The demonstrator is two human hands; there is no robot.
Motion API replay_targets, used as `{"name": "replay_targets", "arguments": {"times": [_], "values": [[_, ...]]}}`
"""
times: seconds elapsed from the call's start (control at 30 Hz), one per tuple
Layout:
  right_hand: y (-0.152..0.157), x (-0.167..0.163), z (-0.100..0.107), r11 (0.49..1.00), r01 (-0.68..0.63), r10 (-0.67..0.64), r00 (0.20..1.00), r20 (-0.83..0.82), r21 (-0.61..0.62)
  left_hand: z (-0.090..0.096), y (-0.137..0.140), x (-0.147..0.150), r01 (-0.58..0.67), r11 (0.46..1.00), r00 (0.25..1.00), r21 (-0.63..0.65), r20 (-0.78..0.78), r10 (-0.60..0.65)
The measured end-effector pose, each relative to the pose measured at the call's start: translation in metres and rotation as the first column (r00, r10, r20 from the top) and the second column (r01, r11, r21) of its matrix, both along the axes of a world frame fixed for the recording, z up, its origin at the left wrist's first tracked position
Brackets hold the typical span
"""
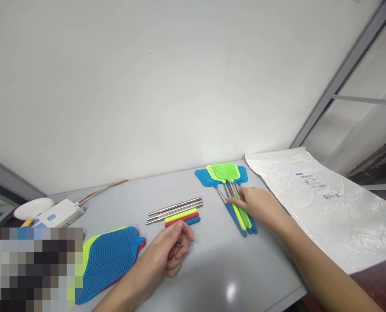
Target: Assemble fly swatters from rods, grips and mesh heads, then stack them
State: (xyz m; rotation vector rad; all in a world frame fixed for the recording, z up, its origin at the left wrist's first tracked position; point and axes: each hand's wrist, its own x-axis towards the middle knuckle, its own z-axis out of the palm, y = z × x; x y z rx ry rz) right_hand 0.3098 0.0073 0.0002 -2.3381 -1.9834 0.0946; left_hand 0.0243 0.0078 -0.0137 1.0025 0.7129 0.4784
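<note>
My right hand (pixel 251 202) rests over a bunch of assembled fly swatters (pixel 225 172) with blue, yellow and green heads. Its thumb lies across the handles and its fingers curl around the metal shafts, partly hidden. My left hand (pixel 176 247) hovers low over the table, fingers loosely curled, with nothing visible in them. Just beyond it lie yellow (pixel 181 215), red (pixel 171 223) and blue (pixel 193 220) handles side by side. Several loose metal rods (pixel 175 208) are behind these. Left of my left hand, a blue swatter head (pixel 113 255) covers yellow and red ones.
A white plastic mailer bag (pixel 329 208) with printed labels covers the table's right side. At the left are a white box-like device (pixel 58 213) with thin wires and a white round object (pixel 33 208). A white wall (pixel 167 86) stands behind the grey table (pixel 212 273).
</note>
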Motion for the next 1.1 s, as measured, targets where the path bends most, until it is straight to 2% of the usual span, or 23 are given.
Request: {"name": "replay_targets", "arguments": {"times": [0.17, 0.27, 0.37, 0.5, 0.57, 0.6, 0.67, 0.7, 0.73, 0.77, 0.8, 0.9, 0.97, 1.03, 1.1], "values": [[-0.003, -0.005, 0.006, 0.995, 0.033, -0.03, 0.999, -0.029, 0.098, -0.004, -0.003, 0.0, 0.01, 0.998, 1.0, 0.058, -0.006, -0.01], [-0.005, -0.014, 0.006, 0.979, -0.014, 0.029, 0.997, -0.07, 0.201, -0.008, -0.005, 0.0, 0.025, 0.993, 0.999, 0.111, -0.033, -0.022], [-0.007, -0.032, 0.006, 0.952, -0.161, 0.184, 0.981, -0.068, 0.262, -0.008, -0.009, 0.001, 0.072, 0.967, 0.993, 0.245, -0.113, -0.045], [-0.007, -0.066, 0.014, 0.877, -0.449, 0.451, 0.892, 0.033, 0.169, -0.002, -0.018, 0.001, 0.178, 0.872, 0.951, 0.456, -0.306, -0.034], [-0.001, -0.083, 0.019, 0.832, -0.544, 0.539, 0.839, 0.069, 0.109, 0.002, -0.021, 0.001, 0.275, 0.772, 0.901, 0.574, -0.434, 0.002], [0.005, -0.091, 0.021, 0.815, -0.573, 0.569, 0.819, 0.073, 0.084, 0.003, -0.023, 0.0, 0.339, 0.677, 0.868, 0.653, -0.495, 0.044], [0.021, -0.105, 0.023, 0.791, -0.611, 0.609, 0.791, 0.052, 0.037, 0.004, -0.025, -0.001, 0.488, 0.425, 0.795, 0.762, -0.59, 0.144], [0.03, -0.111, 0.024, 0.781, -0.624, 0.623, 0.781, 0.031, 0.015, 0.004, -0.025, -0.001, 0.554, 0.306, 0.762, 0.775, -0.619, 0.188], [0.041, -0.116, 0.023, 0.771, -0.636, 0.637, 0.771, 0.008, -0.008, 0.003, -0.025, -0.001, 0.601, 0.217, 0.738, 0.769, -0.639, 0.218], [0.051, -0.12, 0.022, 0.758, -0.651, 0.651, 0.759, -0.015, -0.031, 0.002, -0.024, -0.001, 0.63, 0.165, 0.721, 0.759, -0.651, 0.238], [0.061, -0.124, 0.02, 0.742, -0.668, 0.667, 0.744, -0.035, -0.052, 0.001, -0.024, -0.002, 0.643, 0.141, 0.711, 0.752, -0.656, 0.254], [0.083, -0.131, 0.013, 0.69, -0.717, 0.713, 0.696, -0.077, -0.094, -0.003, -0.021, -0.002, 0.633, 0.116, 0.703, 0.765, -0.631, 0.326], [0.092, -0.134, 0.008, 0.674, -0.731, 0.727, 0.682, -0.08, -0.103, -0.005, -0.018, -0.004, 0.623, 0.102, 0.691, 0.776, -0.606, 0.394], [0.095, -0.137, 0.005, 0.676, -0.73, 0.729, 0.682, -0.059, -0.098, -0.004, -0.015, -0.006, 0.633, 0.115, 0.646, 0.765, -0.605, 0.466], [0.096, -0.138, 0.006, 0.699, -0.711, 0.712, 0.702, -0.016, -0.075, -0.001, -0.012, -0.008, 0.659, 0.171, 0.568, 0.732, -0.634, 0.525]]}}
